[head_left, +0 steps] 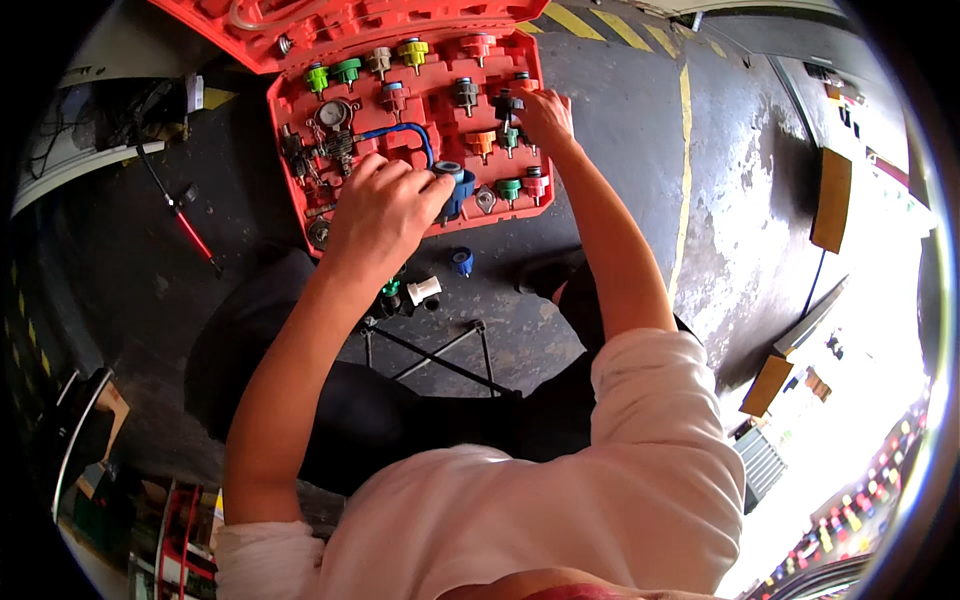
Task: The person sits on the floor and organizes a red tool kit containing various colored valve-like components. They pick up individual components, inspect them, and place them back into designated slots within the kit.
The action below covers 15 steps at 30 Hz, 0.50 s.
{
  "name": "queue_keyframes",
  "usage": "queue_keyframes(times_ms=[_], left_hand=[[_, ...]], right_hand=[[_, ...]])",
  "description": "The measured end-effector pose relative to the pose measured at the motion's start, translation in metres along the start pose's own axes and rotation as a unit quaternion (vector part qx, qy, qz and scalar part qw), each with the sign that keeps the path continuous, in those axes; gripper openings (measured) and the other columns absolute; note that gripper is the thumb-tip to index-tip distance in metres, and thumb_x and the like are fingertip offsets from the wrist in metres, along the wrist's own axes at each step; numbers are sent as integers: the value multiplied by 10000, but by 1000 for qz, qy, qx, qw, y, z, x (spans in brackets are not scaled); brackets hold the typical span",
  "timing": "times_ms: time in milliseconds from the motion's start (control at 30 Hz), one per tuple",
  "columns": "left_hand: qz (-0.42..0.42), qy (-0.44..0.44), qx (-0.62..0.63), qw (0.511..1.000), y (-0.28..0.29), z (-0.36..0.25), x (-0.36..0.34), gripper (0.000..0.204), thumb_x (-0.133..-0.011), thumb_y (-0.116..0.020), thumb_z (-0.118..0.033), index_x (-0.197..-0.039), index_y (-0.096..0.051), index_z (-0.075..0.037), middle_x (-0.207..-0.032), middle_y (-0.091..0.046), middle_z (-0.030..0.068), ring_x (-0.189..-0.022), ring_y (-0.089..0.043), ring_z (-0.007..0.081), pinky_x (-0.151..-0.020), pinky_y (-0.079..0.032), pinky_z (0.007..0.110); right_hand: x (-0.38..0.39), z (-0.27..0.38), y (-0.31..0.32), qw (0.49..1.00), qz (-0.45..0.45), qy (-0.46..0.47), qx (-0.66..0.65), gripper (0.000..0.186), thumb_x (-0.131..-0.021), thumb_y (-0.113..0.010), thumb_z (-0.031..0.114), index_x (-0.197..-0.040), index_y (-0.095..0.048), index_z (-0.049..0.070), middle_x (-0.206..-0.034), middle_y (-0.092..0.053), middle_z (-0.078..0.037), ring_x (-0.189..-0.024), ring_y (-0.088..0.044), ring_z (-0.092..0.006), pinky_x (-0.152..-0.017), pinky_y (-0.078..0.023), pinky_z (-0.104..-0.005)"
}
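An open red case (292,180) lies on the floor in front of me, holding coloured adapter caps in slots, a pump with a round gauge (331,116) and a blue hose (414,131). My left hand (385,205) is closed on a large blue adapter (458,200) at the case's lower middle. My right hand (540,117) is closed on a black adapter (508,106) over the right part of the case. Below the case sit a small blue cap (462,262), a white piece (423,291) and green and black pieces (391,292).
I sit with a folding metal stand (432,357) between my legs. A red-handled tool with a black cord (196,238) lies at the left. A yellow floor line (683,170) runs on the right, beside wooden boards (830,200). Clutter and a rack stand at the lower left.
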<state>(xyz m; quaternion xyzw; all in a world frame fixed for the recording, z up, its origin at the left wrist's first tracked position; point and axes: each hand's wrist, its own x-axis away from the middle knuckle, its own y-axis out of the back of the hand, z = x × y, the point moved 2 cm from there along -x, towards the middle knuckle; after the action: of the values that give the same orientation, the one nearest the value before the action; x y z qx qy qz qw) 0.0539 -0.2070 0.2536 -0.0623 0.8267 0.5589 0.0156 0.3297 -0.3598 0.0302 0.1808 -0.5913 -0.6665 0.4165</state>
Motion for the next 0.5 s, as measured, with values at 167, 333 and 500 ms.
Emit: queue_keyframes(times_ms=[167,333,500], left_hand=[[40,8,-11,999,-4,2,9,279,-830,-741,-144,-1101,-728,-83,-993,-744,32,-977,-682,208,-877,-491,383],[71,22,-23,997,-8,1,14,227,-855,-690,-132,-1070,-738,-77,-1002,-742,28,-987,-681,200,-898,-500,390],[60,12,-4,998,-10,-3,8,256,-846,-655,-116,-1084,-740,-75,-1001,-741,36,-985,-682,205,-917,-503,385]], right_hand=[[-48,-6,-39,980,-53,105,159,374,-912,-693,222,-1281,-681,282,-1247,-722,7,-1252,-609,-247,-1140,-322,-558],[-69,-9,-56,985,-67,81,135,374,-901,-675,203,-1267,-684,282,-1210,-735,18,-1232,-624,-245,-1150,-315,-550],[-78,-28,-72,984,-84,96,124,401,-854,-692,141,-1234,-683,271,-1205,-739,4,-1227,-630,-238,-1105,-359,-514]])
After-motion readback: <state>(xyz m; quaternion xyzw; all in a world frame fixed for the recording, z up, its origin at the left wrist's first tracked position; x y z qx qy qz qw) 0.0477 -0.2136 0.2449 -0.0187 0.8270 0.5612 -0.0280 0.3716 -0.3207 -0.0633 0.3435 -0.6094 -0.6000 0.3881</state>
